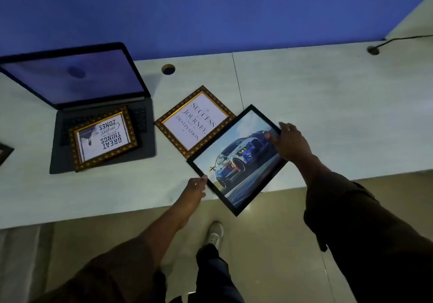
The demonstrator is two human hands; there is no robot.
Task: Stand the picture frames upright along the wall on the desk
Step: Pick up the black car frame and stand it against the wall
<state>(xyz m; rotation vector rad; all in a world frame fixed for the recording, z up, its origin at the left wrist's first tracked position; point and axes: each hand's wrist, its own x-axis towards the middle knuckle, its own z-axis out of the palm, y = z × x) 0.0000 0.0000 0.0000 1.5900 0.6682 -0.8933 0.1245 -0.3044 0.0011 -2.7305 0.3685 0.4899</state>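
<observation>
A black-framed car picture point(236, 160) lies tilted at the desk's front edge, one corner past the edge, partly over a gold-framed "Success is a journey" print point(193, 121). My left hand point(195, 185) grips its lower left edge. My right hand point(289, 142) holds its upper right corner. A second gold frame, "Great things" point(103, 137), lies flat on the laptop's keyboard. The blue wall point(210, 10) runs behind the desk point(328, 106).
An open laptop point(77, 85) sits at the left. A dark frame corner point(4, 153) shows at the far left edge. Two cable holes point(168, 69) point(373, 50) lie near the wall, a black cable entering the right one. My shoe point(214, 234) stands below the desk edge.
</observation>
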